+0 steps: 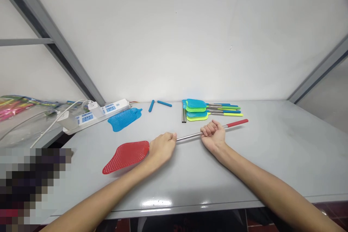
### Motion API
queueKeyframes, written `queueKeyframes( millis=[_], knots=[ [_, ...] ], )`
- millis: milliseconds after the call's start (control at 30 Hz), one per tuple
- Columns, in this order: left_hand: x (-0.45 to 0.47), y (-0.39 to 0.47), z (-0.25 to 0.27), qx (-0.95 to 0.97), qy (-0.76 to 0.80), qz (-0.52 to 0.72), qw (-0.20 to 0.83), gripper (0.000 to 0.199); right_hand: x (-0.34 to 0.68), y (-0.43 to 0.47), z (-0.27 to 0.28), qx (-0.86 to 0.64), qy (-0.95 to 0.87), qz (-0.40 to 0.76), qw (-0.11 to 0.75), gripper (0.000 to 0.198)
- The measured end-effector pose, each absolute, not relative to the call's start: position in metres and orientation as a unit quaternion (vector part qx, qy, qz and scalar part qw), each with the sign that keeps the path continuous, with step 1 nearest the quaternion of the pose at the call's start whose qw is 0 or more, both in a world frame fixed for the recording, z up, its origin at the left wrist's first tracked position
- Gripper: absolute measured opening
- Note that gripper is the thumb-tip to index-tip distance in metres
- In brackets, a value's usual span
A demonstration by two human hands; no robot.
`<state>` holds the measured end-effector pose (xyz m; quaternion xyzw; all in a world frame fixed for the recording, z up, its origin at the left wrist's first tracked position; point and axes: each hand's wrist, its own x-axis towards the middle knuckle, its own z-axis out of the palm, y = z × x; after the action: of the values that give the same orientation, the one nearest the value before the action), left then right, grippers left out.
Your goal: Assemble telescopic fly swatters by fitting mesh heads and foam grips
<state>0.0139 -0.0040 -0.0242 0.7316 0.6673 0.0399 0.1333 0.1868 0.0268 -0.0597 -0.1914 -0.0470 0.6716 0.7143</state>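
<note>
Both hands hold one red fly swatter (127, 155) with a metal rod and a red grip at its right end. My left hand (163, 146) is closed round the rod close to the perforated red head. Further along, my right hand (214, 136) wraps its fingers round the rod just short of the red grip, palm turned up. The swatter slants up to the right above the grey table (190, 174). Behind my right hand lies a stack of blue and green fly swatters (197, 105), handles pointing right.
A loose blue swatter head (125, 119) lies at the left, beside a white power strip (108, 110) with cables. Two blue grips (164, 103) and metal tubes (183, 116) lie near the back wall. Plastic-wrapped colourful items (16, 107) are at far left; grey frame posts flank the table.
</note>
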Motion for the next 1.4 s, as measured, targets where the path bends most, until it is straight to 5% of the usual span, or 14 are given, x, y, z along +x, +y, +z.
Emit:
queueKeyframes(
  millis=[567, 967, 1400],
  knots=[
    [0.009, 0.011, -0.028, 0.796, 0.581, 0.162, -0.052, 0.041, 0.193, 0.036, -0.051, -0.182, -0.034, 0.746, 0.639, 0.016],
    [0.011, 0.012, -0.027, 0.811, 0.524, 0.244, -0.093, 0.025, 0.184, 0.023, -0.048, -0.259, -0.204, 0.816, 0.475, 0.022],
    [0.011, 0.013, -0.034, 0.832, 0.46, 0.294, -0.103, 0.024, 0.176, 0.013, -0.042, -0.275, -0.3, 0.779, 0.477, 0.018]
  ],
)
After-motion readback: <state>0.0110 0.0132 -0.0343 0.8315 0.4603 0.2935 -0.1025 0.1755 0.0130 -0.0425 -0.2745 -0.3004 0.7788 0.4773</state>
